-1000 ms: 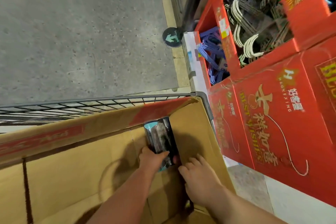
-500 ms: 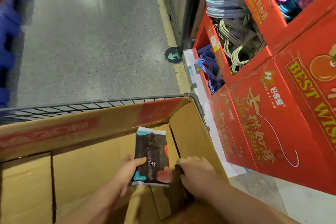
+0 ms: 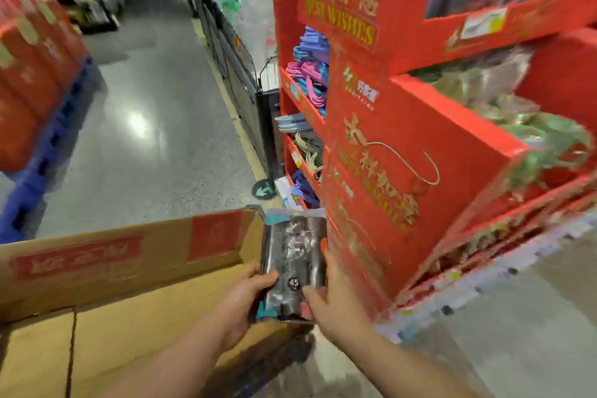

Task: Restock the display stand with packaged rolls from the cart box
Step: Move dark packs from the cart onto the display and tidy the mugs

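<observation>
Pack of dark rolls (a "45" badge near its bottom) sits low centre, above the box corner, clamped between left hand and right hand. Red stand fills the right.

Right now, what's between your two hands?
The dark pack of rolls: the left hand grips one side, the right hand the other, in the head view.

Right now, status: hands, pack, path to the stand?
Holding: left hand and right hand both grip the pack of rolls. Pack over the cardboard box corner, beside the red display stand, not yet shelved. Nothing visible between.
</observation>
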Tool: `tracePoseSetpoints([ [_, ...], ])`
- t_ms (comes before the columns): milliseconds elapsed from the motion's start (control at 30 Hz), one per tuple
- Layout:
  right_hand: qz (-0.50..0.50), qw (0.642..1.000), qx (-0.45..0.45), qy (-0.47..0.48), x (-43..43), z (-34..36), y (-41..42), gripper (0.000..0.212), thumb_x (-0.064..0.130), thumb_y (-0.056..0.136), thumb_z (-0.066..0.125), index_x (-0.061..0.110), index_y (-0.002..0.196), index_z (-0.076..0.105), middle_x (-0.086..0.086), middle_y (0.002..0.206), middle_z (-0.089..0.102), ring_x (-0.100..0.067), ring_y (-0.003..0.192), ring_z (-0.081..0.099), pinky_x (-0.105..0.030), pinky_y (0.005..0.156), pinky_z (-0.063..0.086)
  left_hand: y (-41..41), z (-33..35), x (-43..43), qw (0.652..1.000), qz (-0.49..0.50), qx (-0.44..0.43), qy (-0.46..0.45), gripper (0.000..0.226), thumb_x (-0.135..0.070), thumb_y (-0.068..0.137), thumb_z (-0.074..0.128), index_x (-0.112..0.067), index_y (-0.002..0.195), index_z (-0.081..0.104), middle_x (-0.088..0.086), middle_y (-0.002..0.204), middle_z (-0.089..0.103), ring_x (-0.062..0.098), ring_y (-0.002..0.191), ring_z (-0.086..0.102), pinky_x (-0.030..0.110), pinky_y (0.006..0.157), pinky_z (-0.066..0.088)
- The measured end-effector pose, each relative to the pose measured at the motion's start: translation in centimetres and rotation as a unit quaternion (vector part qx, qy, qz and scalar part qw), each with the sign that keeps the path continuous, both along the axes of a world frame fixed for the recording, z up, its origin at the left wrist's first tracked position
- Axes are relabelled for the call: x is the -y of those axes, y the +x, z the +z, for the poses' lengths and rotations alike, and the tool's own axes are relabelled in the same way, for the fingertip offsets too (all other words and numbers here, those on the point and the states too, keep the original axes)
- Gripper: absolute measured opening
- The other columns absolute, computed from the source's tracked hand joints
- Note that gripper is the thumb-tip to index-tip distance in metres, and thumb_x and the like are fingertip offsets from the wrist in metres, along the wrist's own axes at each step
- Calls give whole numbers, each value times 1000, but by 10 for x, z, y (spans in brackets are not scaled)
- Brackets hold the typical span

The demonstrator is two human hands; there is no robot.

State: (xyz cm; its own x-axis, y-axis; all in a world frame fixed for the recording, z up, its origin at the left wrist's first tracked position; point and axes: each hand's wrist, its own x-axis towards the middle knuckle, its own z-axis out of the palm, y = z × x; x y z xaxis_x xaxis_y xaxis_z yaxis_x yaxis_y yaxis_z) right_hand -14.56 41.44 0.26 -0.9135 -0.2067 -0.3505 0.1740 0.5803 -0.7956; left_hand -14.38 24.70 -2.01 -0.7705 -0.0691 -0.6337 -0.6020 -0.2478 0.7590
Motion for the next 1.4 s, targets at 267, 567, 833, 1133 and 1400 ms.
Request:
tracePoseSetpoints([
  [267,-177,977,-112,-28,-182,39,103,75,36,78,53,42,145,20,0,139,47,-15,125,49,-34,103,43,49,46,-193,984,-156,-81,17,24,-7,85,65,-3,107,56,18,92,71,28,72,70,34,59,57],
  [567,-288,937,-197,-26,-313,104,105,59,23,95,50,39,146,23,2,118,62,-9,88,63,-31,78,53,20,128,-341,947,-268,-176,-19,43,-33,85,69,-13,118,50,12,110,65,25,89,69,35,65,54],
  [833,-261,929,-262,10,-382,166,31,66,32,94,55,29,150,19,23,126,41,5,109,49,-13,90,41,-64,180,-413,930,-262,-257,1,49,-36,84,70,-11,120,49,13,112,65,28,96,69,46,87,56],
  [1133,-95,921,-367,90,-408,242,-131,110,42,72,77,40,143,-7,15,156,2,-6,146,-9,-27,116,12,-202,265,-425,916,-165,-360,-64,38,-41,88,64,-17,115,54,6,111,66,24,99,66,42,88,55],
  [1400,-35,910,-409,53,-399,295,-264,117,55,56,75,21,151,17,-4,157,21,-14,147,14,-25,117,17,-289,318,-405,896,-81,-415,-138,35,-35,83,69,-16,112,61,5,109,71,23,96,69,47,88,55],
])
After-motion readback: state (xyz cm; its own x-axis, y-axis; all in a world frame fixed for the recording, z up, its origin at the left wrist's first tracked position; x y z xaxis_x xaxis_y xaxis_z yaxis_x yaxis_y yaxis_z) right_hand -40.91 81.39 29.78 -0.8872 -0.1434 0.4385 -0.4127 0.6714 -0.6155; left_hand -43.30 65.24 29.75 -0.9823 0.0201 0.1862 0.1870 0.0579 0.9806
